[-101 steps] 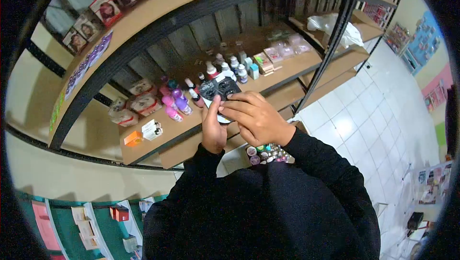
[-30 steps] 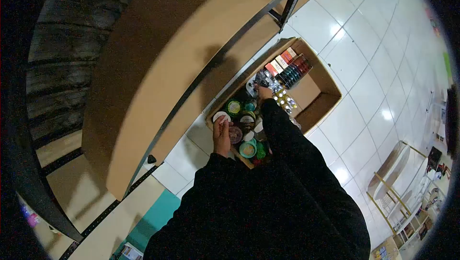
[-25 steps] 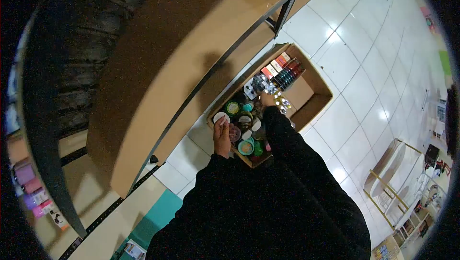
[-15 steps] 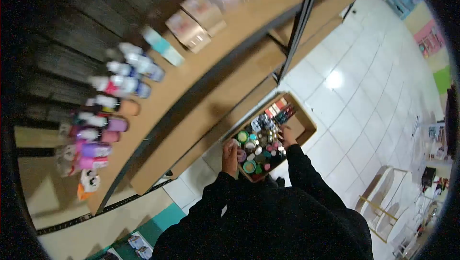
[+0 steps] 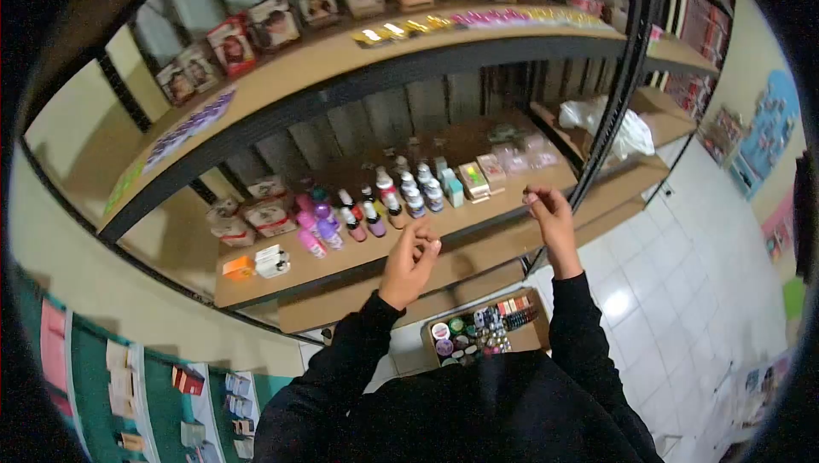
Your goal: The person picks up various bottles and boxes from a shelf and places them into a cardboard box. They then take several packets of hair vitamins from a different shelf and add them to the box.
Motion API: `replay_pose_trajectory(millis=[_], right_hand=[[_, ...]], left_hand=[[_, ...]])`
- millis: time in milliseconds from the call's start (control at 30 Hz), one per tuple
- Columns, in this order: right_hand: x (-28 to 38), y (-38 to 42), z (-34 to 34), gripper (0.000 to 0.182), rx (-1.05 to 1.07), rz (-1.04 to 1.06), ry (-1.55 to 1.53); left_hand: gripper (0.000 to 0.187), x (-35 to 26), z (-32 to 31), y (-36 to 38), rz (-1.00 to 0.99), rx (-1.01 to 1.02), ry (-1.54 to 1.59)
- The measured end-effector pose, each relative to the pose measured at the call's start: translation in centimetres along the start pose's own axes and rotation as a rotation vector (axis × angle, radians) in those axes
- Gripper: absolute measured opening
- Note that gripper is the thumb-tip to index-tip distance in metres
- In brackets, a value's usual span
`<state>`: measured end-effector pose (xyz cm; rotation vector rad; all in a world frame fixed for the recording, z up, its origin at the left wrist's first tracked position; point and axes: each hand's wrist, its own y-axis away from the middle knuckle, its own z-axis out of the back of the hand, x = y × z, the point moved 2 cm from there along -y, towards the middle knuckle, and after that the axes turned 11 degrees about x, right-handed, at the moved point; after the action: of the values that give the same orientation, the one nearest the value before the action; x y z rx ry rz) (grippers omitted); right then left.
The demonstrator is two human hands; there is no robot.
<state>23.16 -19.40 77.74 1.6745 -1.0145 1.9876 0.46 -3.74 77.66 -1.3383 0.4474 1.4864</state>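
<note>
My left hand is raised in front of the middle shelf, its fingers loosely bent and apart, with nothing visible in them. Farther right, my right hand is lifted at the same shelf's front edge. Its thumb and fingertips are pinched together; what they hold, if anything, is too small to tell. Pump bottles, white-and-blue bottles and small boxes stand on the shelf beyond my hands. Below, a cardboard box holds several jars and small containers on the floor.
An upper shelf with packets and picture boxes crosses above my hands. A black upright post stands right of my right hand. A white plastic bag lies behind it. Tiled floor extends to the right.
Both hands have left the cardboard box and risen to the middle shelf. The view has tilted up, bringing the upper shelf into sight and the box lower in the frame.
</note>
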Motion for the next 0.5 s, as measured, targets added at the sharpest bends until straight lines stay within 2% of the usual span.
replay_pose_trajectory(millis=[100,167,200,300,333,367,433,500], right_hand=[[10.8,-1.4,-3.8,0.021,0.104,0.329,0.104],[15.8,-2.3,-6.8,0.020,0.202,0.408,0.122],[18.2,-2.5,-8.3,0.020,0.234,0.477,0.194],[22.9,-3.1,-12.4,0.022,0.328,0.651,0.336],[23.7,-3.4,-13.6,0.023,0.328,0.763,0.364],[24.2,-3.4,-14.9,0.023,0.360,0.770,0.356],[24.9,-3.2,-16.9,0.023,0.383,0.841,0.423],[24.6,-3.2,-18.7,0.023,0.416,0.859,0.432]], left_hand=[[0.040,-7.3,4.9,0.3,-0.211,-0.140,-0.309],[0.042,-11.6,8.7,0.8,-0.355,-0.246,-0.708],[0.040,-13.3,10.6,1.0,-0.344,-0.286,-0.805],[0.035,-16.2,16.8,0.7,-0.471,-0.513,-1.084],[0.035,-17.1,19.1,0.4,-0.444,-0.528,-1.143],[0.037,-17.6,20.9,0.2,-0.329,-0.566,-1.201],[0.042,-18.0,24.7,-1.0,-0.359,-0.586,-1.301],[0.048,-17.0,28.0,-2.7,-0.281,-0.547,-1.395]])
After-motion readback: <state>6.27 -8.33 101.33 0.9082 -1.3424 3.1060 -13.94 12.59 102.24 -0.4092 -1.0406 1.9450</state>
